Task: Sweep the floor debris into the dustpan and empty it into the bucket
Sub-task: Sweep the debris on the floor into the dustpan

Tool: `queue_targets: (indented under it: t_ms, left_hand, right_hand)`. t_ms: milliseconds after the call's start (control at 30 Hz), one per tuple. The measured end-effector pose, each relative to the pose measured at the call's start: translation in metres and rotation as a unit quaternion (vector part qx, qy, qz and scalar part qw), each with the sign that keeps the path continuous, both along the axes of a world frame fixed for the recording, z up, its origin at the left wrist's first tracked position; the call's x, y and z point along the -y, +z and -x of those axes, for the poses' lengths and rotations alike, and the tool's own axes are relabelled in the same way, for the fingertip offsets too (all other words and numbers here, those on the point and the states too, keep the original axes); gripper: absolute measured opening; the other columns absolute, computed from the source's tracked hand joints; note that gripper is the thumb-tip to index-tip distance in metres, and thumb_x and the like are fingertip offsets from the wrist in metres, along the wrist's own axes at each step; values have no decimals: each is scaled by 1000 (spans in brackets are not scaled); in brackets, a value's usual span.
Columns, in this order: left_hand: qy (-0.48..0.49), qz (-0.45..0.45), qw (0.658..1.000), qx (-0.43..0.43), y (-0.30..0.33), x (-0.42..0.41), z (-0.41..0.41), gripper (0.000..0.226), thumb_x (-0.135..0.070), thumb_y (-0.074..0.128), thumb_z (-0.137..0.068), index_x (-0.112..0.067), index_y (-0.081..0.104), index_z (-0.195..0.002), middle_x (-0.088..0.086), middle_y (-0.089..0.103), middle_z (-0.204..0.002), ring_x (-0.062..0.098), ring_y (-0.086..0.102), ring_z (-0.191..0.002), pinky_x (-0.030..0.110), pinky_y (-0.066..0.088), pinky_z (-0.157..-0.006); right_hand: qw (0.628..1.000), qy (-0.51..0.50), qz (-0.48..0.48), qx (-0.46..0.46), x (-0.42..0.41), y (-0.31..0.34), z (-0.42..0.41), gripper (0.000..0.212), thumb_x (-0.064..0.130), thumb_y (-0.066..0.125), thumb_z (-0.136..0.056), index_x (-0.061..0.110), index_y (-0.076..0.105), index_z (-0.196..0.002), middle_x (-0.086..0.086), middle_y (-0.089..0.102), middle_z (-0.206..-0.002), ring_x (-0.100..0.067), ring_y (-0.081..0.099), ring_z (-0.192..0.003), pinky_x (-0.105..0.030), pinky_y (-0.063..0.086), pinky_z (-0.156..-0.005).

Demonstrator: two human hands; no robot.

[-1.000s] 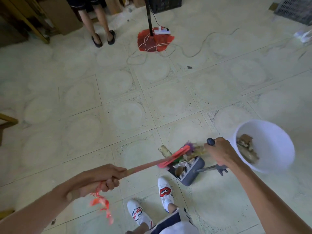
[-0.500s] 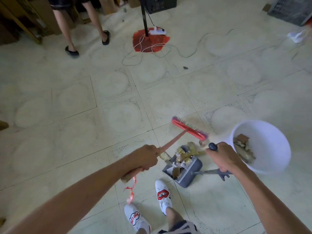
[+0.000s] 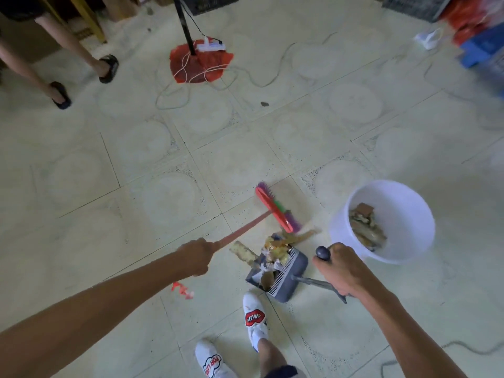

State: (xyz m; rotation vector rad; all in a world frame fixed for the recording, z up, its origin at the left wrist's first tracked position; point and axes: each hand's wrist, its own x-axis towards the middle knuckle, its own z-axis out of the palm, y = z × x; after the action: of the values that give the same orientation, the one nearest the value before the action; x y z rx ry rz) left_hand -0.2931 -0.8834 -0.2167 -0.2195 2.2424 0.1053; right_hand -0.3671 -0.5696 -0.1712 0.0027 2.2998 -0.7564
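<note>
My left hand grips the reddish handle of a broom whose red head with purple and green bristles rests on the floor just beyond the dustpan. My right hand is closed on the long grey handle of the grey dustpan, which sits on the floor in front of my shoes. Crumpled paper and yellowish scraps fill the pan's mouth, and one pale scrap lies just left of it. The white bucket stands right of the pan with brown debris inside.
Another person's legs in black sandals stand at the far left. A pole on a red base with a power strip and loose cables sits at the far middle. Crates line the far right; a cable lies near my right arm.
The broom head has turned and shifted slightly away from the pan and to the right. The person at the far left has stepped. My right hand and the dustpan stay put.
</note>
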Motion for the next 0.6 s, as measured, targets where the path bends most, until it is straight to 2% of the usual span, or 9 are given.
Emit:
queue_targets:
  t_ms: [33, 133, 267, 333, 367, 433, 500, 533, 600]
  left_hand:
    - [-4, 15, 1000, 10, 1, 12, -4, 77, -1, 51, -88, -31, 23, -152, 9, 57, -103, 10, 50, -58, 18, 35, -42]
    - [3, 51, 998, 38, 12, 44, -17, 76, 2, 49, -86, -29, 25, -152, 6, 56, -100, 6, 49, -53, 17, 34, -39]
    - [61, 30, 996, 56, 30, 79, -36, 64, -4, 38, -92, -34, 33, -148, 2, 57, -95, 9, 58, -55, 23, 49, -43]
    - [186, -11, 982, 42, 33, 95, -44, 48, -17, 40, -94, -35, 47, -138, 1, 62, -73, 9, 49, -32, 19, 38, -32]
    - [235, -15, 971, 31, 32, 101, -49, 40, -25, 43, -94, -28, 53, -134, -1, 60, -60, 10, 44, -26, 19, 35, -32]
    - [270, -27, 962, 22, 34, 101, -57, 38, -36, 48, -93, -20, 56, -126, -5, 51, -45, 13, 40, -26, 20, 34, -35]
    - [250, -87, 964, 8, 33, 86, -55, 34, -32, 47, -93, -40, 55, -125, -4, 52, -52, 10, 40, -28, 21, 37, -36]
    - [202, -105, 974, -3, 31, 76, -49, 38, -28, 46, -95, -47, 51, -127, -4, 53, -58, 7, 41, -29, 19, 39, -35]
    - [90, -107, 990, -35, 20, 54, -25, 45, -22, 45, -97, -43, 44, -137, -4, 55, -70, 4, 45, -39, 11, 39, -37]
  right_hand:
    - [1000, -5, 2, 2, 0, 0, 1, 38, 6, 59, -86, 11, 39, -54, 26, 48, -29, 0, 46, -21, -10, 24, -22]
    - [1000, -3, 1, 0, 2, 1, 3, 40, 5, 59, -86, 12, 38, -52, 26, 48, -29, 1, 46, -22, -9, 23, -23]
    - [1000, 2, -5, -6, 6, 1, 6, 42, 6, 58, -88, 13, 37, -53, 27, 46, -29, 4, 47, -24, -9, 25, -24]
    - [1000, -2, -11, -10, 6, 0, 8, 42, 8, 59, -88, 13, 37, -53, 13, 49, -27, 4, 47, -25, -9, 26, -25]
    - [1000, -3, -15, -13, 7, 0, 9, 42, 9, 60, -88, 13, 37, -53, 3, 45, -26, 2, 47, -24, -9, 26, -24]
    - [999, 4, -30, -19, 10, -2, 11, 43, 14, 63, -87, 14, 37, -53, 5, 42, -40, -5, 44, -25, -11, 26, -25]
    - [999, 7, -39, -10, 13, -4, 12, 41, 17, 64, -86, 12, 38, -55, 0, 40, -47, -10, 37, -32, -13, 23, -26]
    - [999, 8, -41, -4, 15, -5, 12, 40, 19, 63, -86, 11, 38, -55, -2, 40, -48, -13, 35, -33, -14, 22, -26]
    - [999, 5, -43, 3, 16, -5, 13, 39, 20, 63, -85, 10, 39, -57, -2, 40, -48, -14, 34, -33, -15, 22, -25]
